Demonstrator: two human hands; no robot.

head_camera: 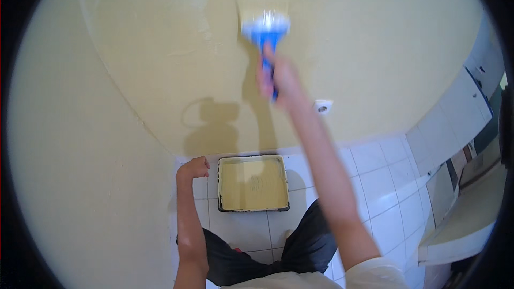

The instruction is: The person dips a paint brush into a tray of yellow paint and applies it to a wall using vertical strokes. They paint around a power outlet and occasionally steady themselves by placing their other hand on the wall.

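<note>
My right hand (280, 76) is raised in front of the pale yellow wall (361, 60), gripping the blue handle of a wide paintbrush (267, 32). The brush points upward and is blurred; its bristle tips appear to meet the wall. My left hand (196, 167) hangs low near the wall corner, wrist bent and fingers curled, left of a paint tray. Its palm side is hidden, and no object shows in it. The black-edged paint tray (286, 180) stands on the floor against the wall, coated inside with yellow paint.
A white wall socket (323, 107) sits right of my right forearm. The left side wall (132, 192) meets the painted wall at a corner. White floor tiles (385, 192) stretch around my legs. Tiled surfaces and a pale ledge (457, 245) stand at the right.
</note>
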